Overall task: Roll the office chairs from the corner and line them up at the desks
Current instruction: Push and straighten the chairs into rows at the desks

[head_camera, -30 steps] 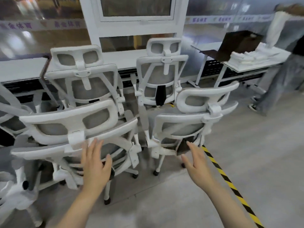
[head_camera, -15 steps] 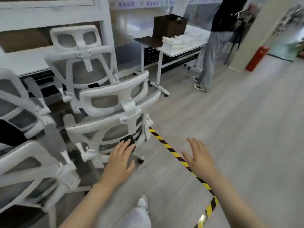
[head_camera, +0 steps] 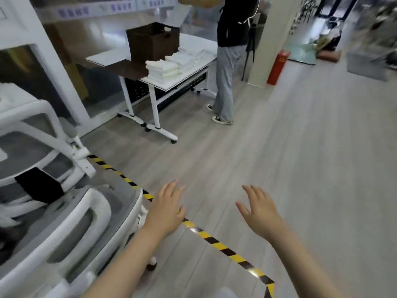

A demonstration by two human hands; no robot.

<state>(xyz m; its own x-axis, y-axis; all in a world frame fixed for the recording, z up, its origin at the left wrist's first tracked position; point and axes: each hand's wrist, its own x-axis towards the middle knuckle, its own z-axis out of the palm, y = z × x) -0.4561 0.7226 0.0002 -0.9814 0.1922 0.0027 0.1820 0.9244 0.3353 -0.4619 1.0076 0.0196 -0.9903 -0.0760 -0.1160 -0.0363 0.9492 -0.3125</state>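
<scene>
White office chairs with grey mesh fill the left edge. The nearest chair [head_camera: 71, 231] shows its headrest and back at lower left, and a second chair [head_camera: 40, 147] stands behind it with a black tag on its back. My left hand [head_camera: 166, 211] hovers open just right of the nearest chair's back, touching nothing that I can see. My right hand [head_camera: 258, 211] is also open, fingers spread, over bare floor farther right. A white desk [head_camera: 189, 79] on castors stands ahead at centre.
Yellow-black tape [head_camera: 206, 235] runs diagonally across the grey floor under my hands. On the desk sit a brown basket [head_camera: 153, 43] and stacked white towels [head_camera: 171, 66]. A person [head_camera: 229, 61] stands at the desk's right end. A red cylinder [head_camera: 278, 67] stands by a pillar.
My view has swung right, away from the chair cluster toward the floor and desk. Both hands have come off the chair backs and now hover in the air.
</scene>
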